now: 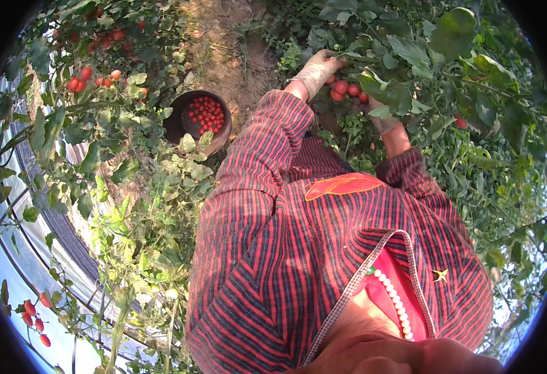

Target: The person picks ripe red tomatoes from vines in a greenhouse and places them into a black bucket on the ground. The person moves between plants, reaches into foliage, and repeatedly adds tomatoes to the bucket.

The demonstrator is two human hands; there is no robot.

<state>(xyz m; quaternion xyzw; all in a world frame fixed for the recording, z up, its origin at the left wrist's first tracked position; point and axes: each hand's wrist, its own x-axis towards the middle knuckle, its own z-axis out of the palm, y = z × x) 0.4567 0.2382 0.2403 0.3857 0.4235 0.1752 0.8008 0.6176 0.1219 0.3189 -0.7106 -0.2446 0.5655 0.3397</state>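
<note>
My left hand (318, 71), in a pale, soiled glove, reaches into the tomato plant with its fingers at a leafy stem. Just beside and below those fingers hangs a cluster of small red tomatoes (341, 87). From the other side, my right hand (385, 122), also gloved, comes up close to the cluster's lower end. A broad green leaf (392, 93) covers much of that hand, and its fingertips are in shadow. Whether either hand grips a tomato is hidden. To the left, a dark round bucket (173, 117) on the ground holds many loose red tomatoes (206, 114).
A bare soil path (236, 56) runs between the rows. Tomato plants with ripe fruit (79, 84) crowd the left side, and dense foliage (465, 154) fills the right. Curved framing and plastic sheeting (63, 233) lie beyond the left row. Another red truss (35, 320) hangs lower left.
</note>
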